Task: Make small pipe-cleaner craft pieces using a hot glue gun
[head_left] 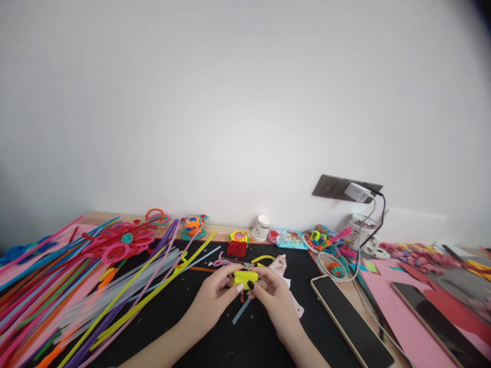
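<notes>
Between both hands, over the black mat (161, 327), is a small yellow bundle of pipe cleaner (245, 277), folded into short side-by-side rows. My left hand (215, 296) pinches its left end with thumb and fingers. On the right end, the fingers and thumb of my right hand (274, 291) close in the same way. Just beyond the fingertips lie a yellow pipe cleaner piece (264, 259), the metal tip of a tool (247, 266) and a pink curl (220, 262). A translucent glue stick (241, 311) rests below the hands.
Many coloured pipe cleaners (49, 296) spread over the left side, with a pink pipe-cleaner flower (126, 237). Along the wall stand a red-and-yellow fuzzy piece (238, 244) and a paper cup (261, 228). At right lie a phone (351, 319), a white cable (358, 266) and pink paper (395, 306).
</notes>
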